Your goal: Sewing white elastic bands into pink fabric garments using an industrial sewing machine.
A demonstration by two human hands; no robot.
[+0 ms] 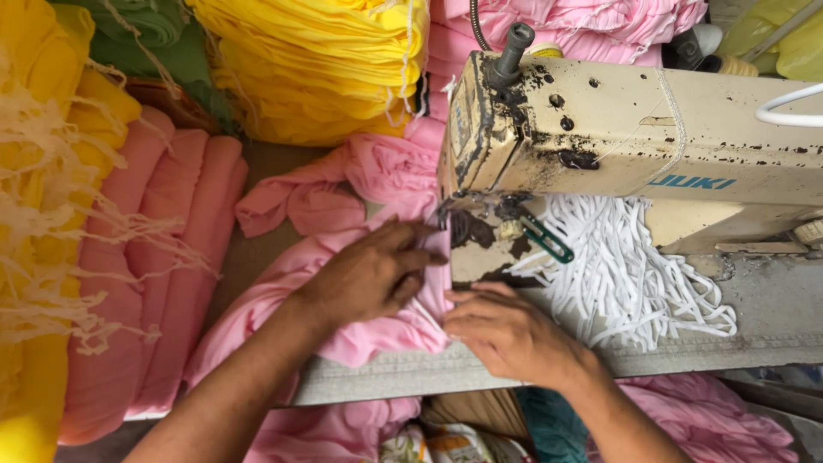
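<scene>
A worn cream sewing machine [617, 129] stands on a grey table [771, 317]. Pink fabric [377, 180] lies under its needle area and trails off to the left. My left hand [369, 274] presses flat on the pink fabric, fingers pointing toward the needle. My right hand [506, 330] rests just right of it, fingertips pinching the fabric's edge in front of the presser foot. A heap of white elastic band [626, 274] lies under the machine arm, right of my right hand. A green clip [547, 240] hangs near the needle.
Stacked yellow fabric [317, 69] and more pink fabric [583, 26] sit behind the machine. Rolled salmon-pink cloth [163, 257] and yellow frayed cloth [43, 214] fill the left. Pink and teal cloth [711, 420] lies below the table edge.
</scene>
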